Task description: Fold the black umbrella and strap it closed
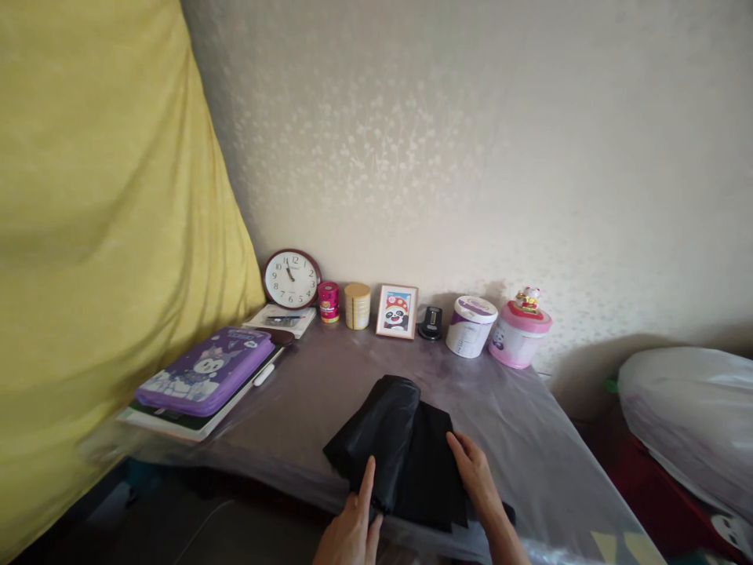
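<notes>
From the head camera: a table [300, 400] under clear plastic stands against a patterned wall. At its near edge, right of the middle, lies a black roll [391, 428], tilted, with a flat black sheet [432, 471] spread to its right. The left hand [351, 522] holds the roll's near end, index finger stretched along it and thumb lower down. The right hand [476, 475] is narrow, its fingertips on the sheet's right edge, holding it.

Along the back edge, left to right: a round clock [292, 278] behind a notepad [279, 320], a pink tin [329, 302], a yellow tin [357, 306], a framed panda picture [397, 311], a small black object [431, 323] and a white tub [471, 328]. At the back right corner, a pink-lidded tub [518, 337] carries a cat figurine [528, 299].

By the left edge, near a yellow curtain [118, 196], a purple case [205, 370] lies on a book [176, 428]. Beyond the right edge sits a bulging translucent bag [694, 416].
</notes>
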The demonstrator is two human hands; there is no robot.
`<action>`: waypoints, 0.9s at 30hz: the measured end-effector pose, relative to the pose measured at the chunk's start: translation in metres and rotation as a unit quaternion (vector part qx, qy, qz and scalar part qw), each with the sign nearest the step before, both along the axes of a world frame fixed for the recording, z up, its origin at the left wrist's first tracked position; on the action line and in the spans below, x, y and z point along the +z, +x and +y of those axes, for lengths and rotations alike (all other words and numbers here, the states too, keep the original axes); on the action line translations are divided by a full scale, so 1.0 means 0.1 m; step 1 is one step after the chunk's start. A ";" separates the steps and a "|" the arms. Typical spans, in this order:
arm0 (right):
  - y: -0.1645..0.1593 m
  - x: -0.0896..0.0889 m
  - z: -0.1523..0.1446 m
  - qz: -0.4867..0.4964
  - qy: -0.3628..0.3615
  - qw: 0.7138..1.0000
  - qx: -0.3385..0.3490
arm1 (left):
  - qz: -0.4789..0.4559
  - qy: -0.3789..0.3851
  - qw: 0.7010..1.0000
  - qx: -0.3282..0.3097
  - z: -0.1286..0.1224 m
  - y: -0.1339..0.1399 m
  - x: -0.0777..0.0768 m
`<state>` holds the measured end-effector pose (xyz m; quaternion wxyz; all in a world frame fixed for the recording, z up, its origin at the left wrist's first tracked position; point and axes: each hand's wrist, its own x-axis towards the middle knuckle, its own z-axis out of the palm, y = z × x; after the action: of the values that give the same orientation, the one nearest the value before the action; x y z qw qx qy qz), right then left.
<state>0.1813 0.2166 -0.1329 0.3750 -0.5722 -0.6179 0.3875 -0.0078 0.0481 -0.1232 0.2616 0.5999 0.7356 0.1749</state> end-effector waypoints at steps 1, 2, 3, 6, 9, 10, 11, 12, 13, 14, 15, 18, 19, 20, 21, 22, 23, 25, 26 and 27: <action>-0.02 0.01 0.00 0.003 0.006 1.000 0.002 | -0.001 0.003 1.000 0.002 0.00 0.00 0.00; -0.05 0.02 0.01 0.004 0.013 1.000 0.004 | -0.003 0.007 1.000 0.002 -0.01 0.00 0.00; -0.07 0.03 0.01 0.004 0.019 1.000 0.005 | -0.004 0.011 1.000 0.002 -0.01 0.00 0.00; -0.13 0.08 0.00 0.011 0.033 0.999 0.015 | -0.005 0.019 1.000 0.003 -0.01 0.00 -0.02; -0.18 0.15 -0.01 0.031 0.036 0.998 0.030 | -0.004 0.024 1.000 0.006 -0.02 0.00 -0.03; -0.20 0.18 -0.02 0.040 0.032 0.998 0.033 | -0.003 0.026 1.000 0.006 -0.03 0.00 -0.04; -0.22 0.21 -0.02 0.050 0.029 0.998 0.037 | -0.002 0.029 1.000 0.006 -0.03 0.00 -0.04; -0.24 0.23 -0.03 0.062 0.026 0.997 0.040 | -0.001 0.031 0.999 0.005 -0.04 0.00 -0.04; -0.26 0.27 -0.03 0.073 0.024 0.996 0.044 | -0.001 0.033 0.999 0.005 -0.04 0.00 -0.04; -0.29 0.30 -0.03 0.084 0.024 0.995 0.048 | -0.003 0.034 0.999 0.004 -0.04 0.00 -0.03; -0.31 0.33 -0.03 0.095 0.025 0.994 0.051 | -0.005 0.034 0.999 0.003 -0.04 0.00 -0.03; -0.43 0.42 -0.02 0.106 0.034 0.993 0.048 | -0.010 0.031 0.999 0.004 -0.03 0.02 -0.01; -0.47 0.44 -0.01 0.104 0.039 0.993 0.046 | -0.011 0.029 0.999 0.005 -0.03 0.02 -0.01; -0.52 0.46 -0.01 0.099 0.044 0.993 0.045 | -0.012 0.027 1.000 0.007 -0.02 0.02 -0.01; -0.57 0.48 0.00 0.093 0.047 0.993 0.045 | -0.012 0.024 1.000 0.008 -0.02 0.02 0.00; -0.63 0.49 0.01 0.089 0.050 0.994 0.048 | -0.013 0.021 1.000 0.008 -0.02 0.02 0.00; -0.69 0.49 0.01 0.087 0.053 0.994 0.051 | -0.014 0.019 1.000 0.007 -0.02 0.02 0.00; -0.81 0.48 0.03 0.086 0.047 0.994 0.057 | -0.017 0.015 1.000 0.003 -0.02 0.02 0.01; -0.86 0.46 0.03 0.090 0.035 0.994 0.059 | -0.016 0.013 1.000 0.002 -0.02 0.01 0.00; -0.91 0.43 0.04 0.096 0.019 0.993 0.063 | -0.013 0.011 1.000 0.002 -0.02 0.01 0.00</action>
<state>0.0899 0.2205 -0.0895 0.4179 -0.4852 -0.6212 0.4517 -0.0066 0.0464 -0.1230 0.2641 0.5992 0.7313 0.1908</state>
